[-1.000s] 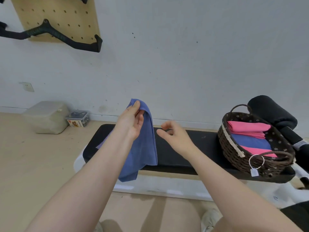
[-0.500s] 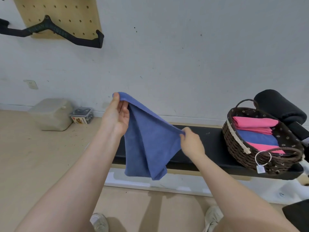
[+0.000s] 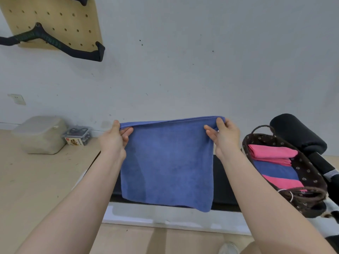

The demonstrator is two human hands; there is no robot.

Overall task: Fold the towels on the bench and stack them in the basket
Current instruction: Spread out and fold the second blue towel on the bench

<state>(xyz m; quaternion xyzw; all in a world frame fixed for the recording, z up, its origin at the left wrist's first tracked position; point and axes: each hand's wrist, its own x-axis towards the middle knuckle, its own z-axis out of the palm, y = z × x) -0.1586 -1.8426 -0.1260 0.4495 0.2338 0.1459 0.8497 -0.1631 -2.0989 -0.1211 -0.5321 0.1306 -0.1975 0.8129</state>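
Both grips pinching blue towel (image 3: 166,165) top corners, left hand (image 3: 114,139), right hand (image 3: 224,136); it hangs below them over the table (image 3: 224,180). Basket (image 3: 310,208) sits right of right grip. I'd watch doubled top edge: layers could slip apart w/ a loose pinch, fold goes skewed.

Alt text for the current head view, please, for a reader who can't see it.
Both hands, left hand and right hand, hold a blue towel by its top corners, hanging spread above a black bench. On the right, a basket holds folded pink and blue towels.
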